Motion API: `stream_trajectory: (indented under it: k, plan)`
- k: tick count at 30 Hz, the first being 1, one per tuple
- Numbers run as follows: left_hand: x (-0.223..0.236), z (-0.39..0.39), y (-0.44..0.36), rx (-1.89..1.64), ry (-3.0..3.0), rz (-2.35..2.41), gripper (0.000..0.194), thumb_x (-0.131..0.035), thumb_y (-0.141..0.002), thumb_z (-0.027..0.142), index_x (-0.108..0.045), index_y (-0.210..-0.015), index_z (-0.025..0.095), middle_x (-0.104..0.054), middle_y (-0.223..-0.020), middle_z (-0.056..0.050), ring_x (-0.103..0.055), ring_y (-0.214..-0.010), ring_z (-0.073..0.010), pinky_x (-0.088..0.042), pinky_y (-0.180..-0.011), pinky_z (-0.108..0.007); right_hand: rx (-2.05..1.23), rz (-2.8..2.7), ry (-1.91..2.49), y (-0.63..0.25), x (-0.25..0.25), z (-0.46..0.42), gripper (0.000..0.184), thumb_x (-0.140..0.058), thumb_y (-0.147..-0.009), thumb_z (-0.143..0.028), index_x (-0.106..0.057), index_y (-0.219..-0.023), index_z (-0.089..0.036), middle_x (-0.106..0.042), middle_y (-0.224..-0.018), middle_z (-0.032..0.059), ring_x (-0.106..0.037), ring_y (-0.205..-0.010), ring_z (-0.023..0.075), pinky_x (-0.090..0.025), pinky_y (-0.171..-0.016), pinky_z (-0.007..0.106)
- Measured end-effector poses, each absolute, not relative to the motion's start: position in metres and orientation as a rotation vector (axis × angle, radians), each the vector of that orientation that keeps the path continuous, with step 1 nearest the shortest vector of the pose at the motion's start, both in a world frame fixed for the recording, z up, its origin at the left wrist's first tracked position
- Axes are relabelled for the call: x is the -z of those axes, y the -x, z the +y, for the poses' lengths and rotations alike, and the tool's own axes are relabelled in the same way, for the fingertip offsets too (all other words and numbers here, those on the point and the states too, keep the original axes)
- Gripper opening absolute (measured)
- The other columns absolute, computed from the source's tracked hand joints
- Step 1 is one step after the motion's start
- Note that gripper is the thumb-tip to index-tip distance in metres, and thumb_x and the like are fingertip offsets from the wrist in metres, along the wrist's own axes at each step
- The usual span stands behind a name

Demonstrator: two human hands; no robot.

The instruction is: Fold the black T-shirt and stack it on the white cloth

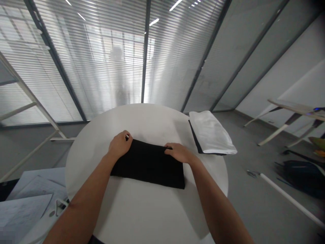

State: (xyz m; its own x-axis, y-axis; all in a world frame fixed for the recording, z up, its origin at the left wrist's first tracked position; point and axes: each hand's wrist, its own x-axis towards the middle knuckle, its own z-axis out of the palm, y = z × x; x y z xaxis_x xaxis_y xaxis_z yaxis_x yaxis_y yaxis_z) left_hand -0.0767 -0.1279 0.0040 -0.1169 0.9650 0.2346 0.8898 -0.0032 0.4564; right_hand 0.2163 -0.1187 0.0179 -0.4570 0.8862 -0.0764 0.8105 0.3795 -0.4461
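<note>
A folded black cloth (149,166) lies in the middle of a round white table (142,210). My left hand (120,144) is closed on the cloth's far left corner, with something small and white showing at the fingertips. My right hand (179,152) rests on the far right edge of the same cloth, fingers curled over the fold and gripping it. Both forearms reach in from the bottom of the view.
A folded white garment (212,132) on top of a dark one sits at the table's right edge. Papers (27,200) lie at the lower left. Glass walls with blinds stand behind. On the floor to the right are a dark bag (302,176) and a white pole (289,198).
</note>
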Motion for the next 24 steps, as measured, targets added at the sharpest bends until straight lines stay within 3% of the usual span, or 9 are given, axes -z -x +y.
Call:
stream_trajectory:
  k: [5,10,14,18,24]
  plan:
    - [0.002,-0.124,0.083,-0.815,-1.909,2.061,0.026,-0.042,-0.088,0.037,-0.062,-0.099,0.025,-0.070,-0.097,-0.006,-0.065,-0.093,-0.0224,-0.047,-0.085,-0.034,-1.009,-2.552,1.361,-0.210,-0.030,-0.114,0.037,-0.051,-0.087,-0.053,-0.071,-0.102,-0.026,-0.071,-0.107,0.0037,-0.064,-0.098,0.0257,-0.046,-0.085,0.036]
    - [0.009,-0.118,0.092,-0.756,-1.861,2.188,0.030,-0.038,-0.090,0.037,-0.062,-0.104,0.026,-0.070,-0.099,-0.007,-0.064,-0.093,-0.0249,-0.047,-0.081,-0.037,-0.982,-2.620,1.354,-0.169,-0.034,-0.104,0.049,-0.054,-0.081,-0.067,-0.070,-0.097,-0.024,-0.072,-0.098,0.0070,-0.066,-0.082,0.0240,-0.048,-0.072,0.034]
    - [0.017,-0.111,0.103,-0.650,-1.799,2.463,0.036,-0.043,-0.087,0.033,-0.060,-0.116,0.021,-0.064,-0.113,-0.014,-0.057,-0.107,-0.0302,-0.044,-0.087,-0.041,-0.952,-2.592,1.392,-0.151,-0.030,-0.099,0.049,-0.061,-0.075,-0.068,-0.067,-0.096,-0.023,-0.072,-0.098,0.0057,-0.066,-0.078,0.0221,-0.048,-0.065,0.032]
    - [0.026,-0.107,0.107,-0.574,-1.721,2.567,0.047,-0.047,-0.085,0.035,-0.054,-0.129,0.020,-0.056,-0.123,-0.018,-0.052,-0.113,-0.0341,-0.042,-0.090,-0.045,-0.907,-2.524,1.327,-0.161,-0.037,-0.115,0.046,-0.057,-0.081,-0.064,-0.063,-0.098,-0.022,-0.070,-0.095,0.0060,-0.065,-0.078,0.0218,-0.047,-0.065,0.032]
    - [0.030,-0.111,0.105,-0.594,-1.827,2.506,0.041,-0.043,-0.086,0.036,-0.060,-0.120,0.021,-0.054,-0.121,-0.017,-0.051,-0.112,-0.0336,-0.039,-0.091,-0.046,-0.753,-2.265,1.374,-0.206,-0.084,-0.155,0.034,-0.061,-0.084,-0.054,-0.063,-0.100,-0.024,-0.069,-0.087,0.0046,-0.063,-0.075,0.0216,-0.046,-0.067,0.032]
